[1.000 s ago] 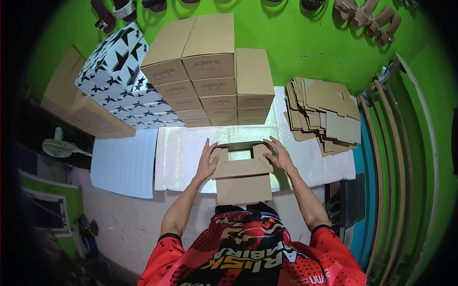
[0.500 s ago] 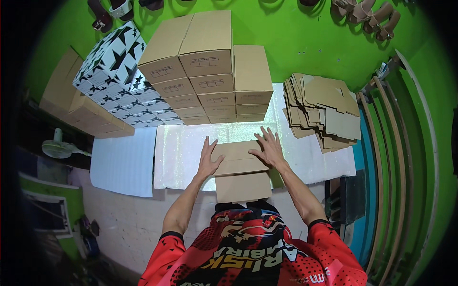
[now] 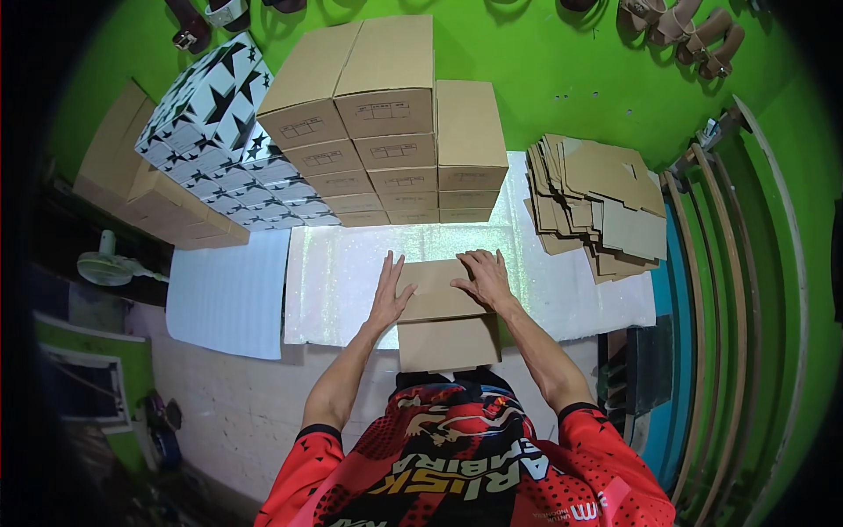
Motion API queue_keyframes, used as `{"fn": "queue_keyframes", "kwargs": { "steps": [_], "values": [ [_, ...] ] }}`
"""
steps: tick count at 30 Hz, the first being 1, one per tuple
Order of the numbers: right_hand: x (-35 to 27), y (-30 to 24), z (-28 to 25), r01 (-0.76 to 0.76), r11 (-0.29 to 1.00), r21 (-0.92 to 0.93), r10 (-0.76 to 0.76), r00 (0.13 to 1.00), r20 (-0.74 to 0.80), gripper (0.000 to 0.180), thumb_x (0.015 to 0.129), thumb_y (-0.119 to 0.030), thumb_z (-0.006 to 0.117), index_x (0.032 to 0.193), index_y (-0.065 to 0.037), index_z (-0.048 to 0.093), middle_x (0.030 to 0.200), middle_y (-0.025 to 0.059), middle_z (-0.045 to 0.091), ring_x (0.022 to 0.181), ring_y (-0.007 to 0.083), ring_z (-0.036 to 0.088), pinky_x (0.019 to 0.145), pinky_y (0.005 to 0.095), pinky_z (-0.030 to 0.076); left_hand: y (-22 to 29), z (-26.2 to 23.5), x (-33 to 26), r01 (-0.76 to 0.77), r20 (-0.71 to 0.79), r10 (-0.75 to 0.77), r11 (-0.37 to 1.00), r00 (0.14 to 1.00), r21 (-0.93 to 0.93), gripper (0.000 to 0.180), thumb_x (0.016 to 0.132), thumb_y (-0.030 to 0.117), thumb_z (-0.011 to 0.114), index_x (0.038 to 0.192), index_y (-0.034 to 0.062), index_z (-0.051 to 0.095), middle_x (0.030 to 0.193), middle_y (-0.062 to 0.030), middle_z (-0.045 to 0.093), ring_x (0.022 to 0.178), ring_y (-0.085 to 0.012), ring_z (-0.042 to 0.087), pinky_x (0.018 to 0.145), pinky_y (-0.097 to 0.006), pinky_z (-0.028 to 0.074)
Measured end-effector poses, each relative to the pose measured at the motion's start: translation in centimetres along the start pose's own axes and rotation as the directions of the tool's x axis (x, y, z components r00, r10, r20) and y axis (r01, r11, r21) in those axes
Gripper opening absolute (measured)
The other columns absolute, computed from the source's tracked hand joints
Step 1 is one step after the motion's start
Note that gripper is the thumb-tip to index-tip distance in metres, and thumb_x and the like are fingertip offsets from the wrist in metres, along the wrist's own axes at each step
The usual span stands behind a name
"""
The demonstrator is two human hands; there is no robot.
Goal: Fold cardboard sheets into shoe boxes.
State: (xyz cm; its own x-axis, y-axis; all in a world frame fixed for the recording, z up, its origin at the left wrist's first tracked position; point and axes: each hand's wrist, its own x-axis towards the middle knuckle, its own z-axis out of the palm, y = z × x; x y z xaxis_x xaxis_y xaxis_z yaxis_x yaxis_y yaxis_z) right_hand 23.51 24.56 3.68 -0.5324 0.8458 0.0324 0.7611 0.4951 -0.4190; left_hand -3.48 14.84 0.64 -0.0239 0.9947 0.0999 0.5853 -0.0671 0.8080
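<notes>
A brown cardboard box [image 3: 435, 294] lies on the table in front of me. Its plain panel [image 3: 449, 343] extends toward my body past the table's near edge. My left hand [image 3: 392, 294] rests along the box's left side, fingers stretched out and thumb on its top. Over the far right corner lies my right hand [image 3: 487, 283], fingers apart and slightly bent, thumb reaching across the top. Neither hand is closed around anything. The box's far side and underside are hidden.
Stacked brown boxes [image 3: 386, 114] stand at the back, beside white boxes with black stars [image 3: 211, 97]. Flat cardboard blanks [image 3: 606, 189] are piled at the right. A white foam sheet [image 3: 226, 299] lies left, near a fan [image 3: 107, 268]. Sandals [image 3: 694, 35] hang on the green wall.
My right hand has shifted slightly left and nearer, its fingers drawing in onto the box's far right corner. My left hand has moved slightly right, its fingers now closer together.
</notes>
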Motion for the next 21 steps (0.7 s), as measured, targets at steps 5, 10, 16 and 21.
{"fn": "queue_keyframes", "kwargs": {
  "steps": [5, 10, 16, 21],
  "values": [
    [0.22, 0.05, 0.23, -0.003, 1.0, 0.004, 0.004, 1.0, -0.027, 0.073, 0.084, -0.062, 0.076, 0.139, -0.016, 0.064, 0.137, 0.0093, 0.066, 0.136, 0.0315, 0.054, 0.121, 0.067, 0.027, 0.06, 0.12, 0.09, -0.009, -0.004, 0.009, 1.0, 1.0, 0.001, 0.075, 0.102, 0.025, 0.07, 0.166, 0.0107, 0.033, 0.174, -0.0268, 0.012, 0.161, -0.0434, 0.015, 0.129, -0.049, 0.024],
    [0.43, -0.11, 0.34, 0.0, 1.0, -0.001, 0.0, 0.999, -0.034, 0.07, 0.084, -0.06, 0.077, 0.137, -0.016, 0.064, 0.132, 0.0096, 0.066, 0.134, 0.0314, 0.055, 0.12, 0.0679, 0.028, -0.39, 0.4, 0.07, -0.051, -0.029, 0.051, 0.998, 0.998, 0.031, 0.072, 0.103, 0.023, 0.069, 0.164, 0.0104, 0.036, 0.174, -0.027, 0.013, 0.161, -0.0442, 0.016, 0.129, -0.049, 0.024],
    [0.47, -0.41, 0.33, -0.033, 0.999, -0.001, 0.034, 0.999, 0.006, 0.067, 0.084, -0.051, 0.081, 0.139, -0.017, 0.063, 0.137, 0.0082, 0.065, 0.138, 0.0307, 0.053, 0.123, 0.0679, 0.023, -0.65, 0.49, -0.08, -0.106, -0.028, 0.11, 0.987, 0.994, 0.119, 0.071, 0.102, 0.023, 0.069, 0.165, 0.0117, 0.036, 0.174, -0.0257, 0.015, 0.16, -0.0469, 0.016, 0.129, -0.052, 0.024],
    [0.31, 0.15, 0.24, -0.032, 0.999, -0.025, 0.033, 0.999, 0.015, 0.071, 0.085, -0.06, 0.076, 0.139, -0.016, 0.063, 0.135, 0.0102, 0.065, 0.136, 0.0319, 0.054, 0.12, 0.0714, 0.026, -0.64, 0.57, 0.28, -0.097, 0.031, 0.094, 0.988, 0.995, 0.12, 0.074, 0.101, 0.014, 0.065, 0.167, 0.0132, 0.031, 0.176, -0.0239, 0.009, 0.161, -0.0471, 0.011, 0.13, -0.053, 0.02]
  ]
}}
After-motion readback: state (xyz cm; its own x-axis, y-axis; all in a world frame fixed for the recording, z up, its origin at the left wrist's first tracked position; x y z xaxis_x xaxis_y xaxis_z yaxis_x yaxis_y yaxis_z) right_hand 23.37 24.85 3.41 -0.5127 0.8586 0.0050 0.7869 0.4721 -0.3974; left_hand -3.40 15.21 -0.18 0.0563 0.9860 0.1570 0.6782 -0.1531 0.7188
